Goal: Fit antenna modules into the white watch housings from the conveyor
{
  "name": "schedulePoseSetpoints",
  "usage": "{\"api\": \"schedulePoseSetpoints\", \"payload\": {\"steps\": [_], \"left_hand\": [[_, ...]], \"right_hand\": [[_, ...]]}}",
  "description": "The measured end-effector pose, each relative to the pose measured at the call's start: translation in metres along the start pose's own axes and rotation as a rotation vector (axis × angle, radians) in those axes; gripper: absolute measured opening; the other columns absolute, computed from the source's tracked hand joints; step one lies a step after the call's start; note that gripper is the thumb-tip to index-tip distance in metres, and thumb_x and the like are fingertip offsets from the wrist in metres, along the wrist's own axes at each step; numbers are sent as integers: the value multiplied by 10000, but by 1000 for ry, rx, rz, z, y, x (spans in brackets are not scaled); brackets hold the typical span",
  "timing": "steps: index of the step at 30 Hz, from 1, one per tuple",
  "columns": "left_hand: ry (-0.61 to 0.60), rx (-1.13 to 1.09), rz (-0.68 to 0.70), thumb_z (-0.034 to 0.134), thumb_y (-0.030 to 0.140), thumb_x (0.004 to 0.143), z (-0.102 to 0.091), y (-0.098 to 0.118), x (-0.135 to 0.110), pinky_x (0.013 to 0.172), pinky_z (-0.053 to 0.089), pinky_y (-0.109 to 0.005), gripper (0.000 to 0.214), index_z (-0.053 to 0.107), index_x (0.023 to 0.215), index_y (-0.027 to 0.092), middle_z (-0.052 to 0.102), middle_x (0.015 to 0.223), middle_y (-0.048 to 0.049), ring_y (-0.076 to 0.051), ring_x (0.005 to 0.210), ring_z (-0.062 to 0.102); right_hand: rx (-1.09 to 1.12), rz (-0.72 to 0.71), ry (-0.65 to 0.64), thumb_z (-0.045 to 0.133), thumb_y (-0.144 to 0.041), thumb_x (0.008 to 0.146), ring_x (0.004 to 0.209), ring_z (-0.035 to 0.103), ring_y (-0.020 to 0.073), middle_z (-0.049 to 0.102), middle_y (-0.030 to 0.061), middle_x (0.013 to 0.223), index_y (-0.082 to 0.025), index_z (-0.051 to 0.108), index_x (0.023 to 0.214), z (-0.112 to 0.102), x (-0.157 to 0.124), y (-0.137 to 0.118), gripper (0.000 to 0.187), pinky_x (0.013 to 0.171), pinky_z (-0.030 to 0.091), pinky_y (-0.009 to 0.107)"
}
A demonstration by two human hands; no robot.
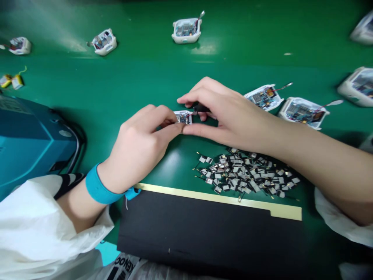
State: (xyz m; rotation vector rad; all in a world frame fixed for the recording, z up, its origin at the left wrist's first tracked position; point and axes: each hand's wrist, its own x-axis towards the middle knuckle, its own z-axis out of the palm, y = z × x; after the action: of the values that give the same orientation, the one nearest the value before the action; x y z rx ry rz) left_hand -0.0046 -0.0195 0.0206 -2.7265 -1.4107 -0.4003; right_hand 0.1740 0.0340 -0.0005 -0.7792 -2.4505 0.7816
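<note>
My left hand (140,146) pinches a small white housing with a circuit board inside (183,117), holding it by its sides on the green mat (140,77). My right hand (224,112) comes in from the right, with its fingers around a small black part (199,107) at the housing's right end. That hand's thumb reaches the housing's lower edge. My fingers hide much of the black part, so its exact kind is unclear. A blue wrist strap (100,188) circles my left wrist.
A loose pile of small black-and-white components with thin leads (246,173) lies below my right forearm. Several similar white housings (303,112) sit around the mat. Yellow batteries (11,81) lie far left, a teal case (32,140) stands left, and a black board with a gold strip (210,229) lies near me.
</note>
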Motion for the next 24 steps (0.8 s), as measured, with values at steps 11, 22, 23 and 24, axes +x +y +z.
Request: {"api": "schedulePoseSetpoints", "payload": {"steps": [11, 22, 23, 24], "left_hand": [[31, -36, 87, 391, 198, 864, 2, -5, -1, 725, 464, -276, 238, 626, 883, 168, 587, 833, -41, -152, 845, 531], [47, -55, 69, 323, 214, 878, 5, -4, -5, 731, 493, -288, 310, 627, 886, 157, 586, 831, -58, -170, 865, 560], [45, -54, 66, 322, 216, 878, 5, -4, -5, 730, 493, -285, 310, 628, 885, 161, 585, 829, -58, -168, 861, 561], [42, -54, 60, 321, 219, 879, 5, -4, -5, 727, 492, -280, 311, 628, 883, 165, 585, 827, -56, -165, 856, 563]], "right_hand": [[-71, 75, 262, 479, -267, 811, 754, 529, 135, 553, 13, 782, -181, 547, 763, -18, -16, -10, 119, 660, 431, 281], [324, 246, 400, 593, -223, 724, 641, 614, 107, 637, -14, 708, -184, 565, 718, -4, -20, -24, 49, 613, 529, 249], [361, 245, 422, 585, -218, 729, 618, 612, 104, 630, -18, 693, -186, 559, 720, -2, -18, -26, 42, 609, 534, 253], [387, 237, 435, 577, -214, 735, 601, 609, 101, 621, -21, 679, -189, 552, 723, 0, -15, -27, 37, 603, 537, 255]]}}
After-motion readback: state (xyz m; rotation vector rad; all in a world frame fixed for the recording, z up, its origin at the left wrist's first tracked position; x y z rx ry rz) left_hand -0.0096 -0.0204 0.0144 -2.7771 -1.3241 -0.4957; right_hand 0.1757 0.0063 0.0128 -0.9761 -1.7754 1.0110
